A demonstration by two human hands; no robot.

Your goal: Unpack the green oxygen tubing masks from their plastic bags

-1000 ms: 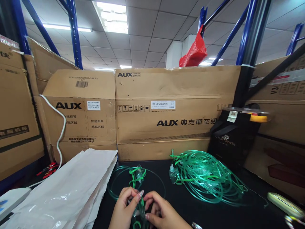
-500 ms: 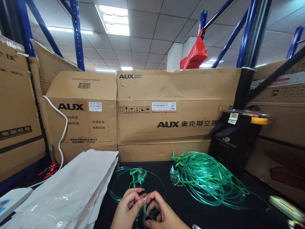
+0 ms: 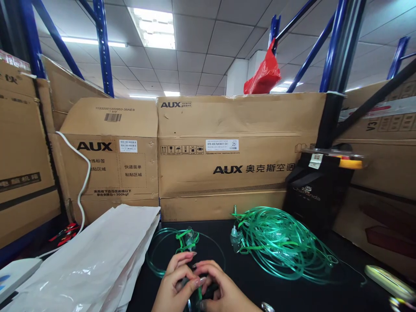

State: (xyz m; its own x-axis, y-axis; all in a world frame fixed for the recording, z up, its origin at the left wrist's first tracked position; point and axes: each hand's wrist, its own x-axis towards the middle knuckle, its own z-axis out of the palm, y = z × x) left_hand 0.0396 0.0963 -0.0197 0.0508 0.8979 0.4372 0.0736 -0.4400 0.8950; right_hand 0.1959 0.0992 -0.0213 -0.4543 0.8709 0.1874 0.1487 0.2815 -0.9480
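At the bottom centre my left hand (image 3: 177,286) and my right hand (image 3: 225,288) meet, fingers bent and close together. Between them is a clear greenish plastic mask, mostly covered by the fingers, with a bright green strap (image 3: 199,293) running down it. My left thumb and fingers pinch at the strap; the right fingers curl around the mask's other side. Just beyond the hands lies another clear oxygen mask (image 3: 190,238) with a green strap, beside a loop of green tubing (image 3: 152,266). To the right sits a large tangle of green tubing (image 3: 282,247) with a mask at its left end.
White plastic bags (image 3: 94,255) are stacked on the left of the black table (image 3: 247,286). Cardboard boxes (image 3: 240,121) form a wall behind. A black bag (image 3: 312,195) stands back right; a shiny yellowish object (image 3: 388,281) lies at the right edge.
My fingers have shifted slightly on the mask and strap, with the right fingers reaching further over toward the left hand. The view has moved slightly; the tubing and bags lie as before.
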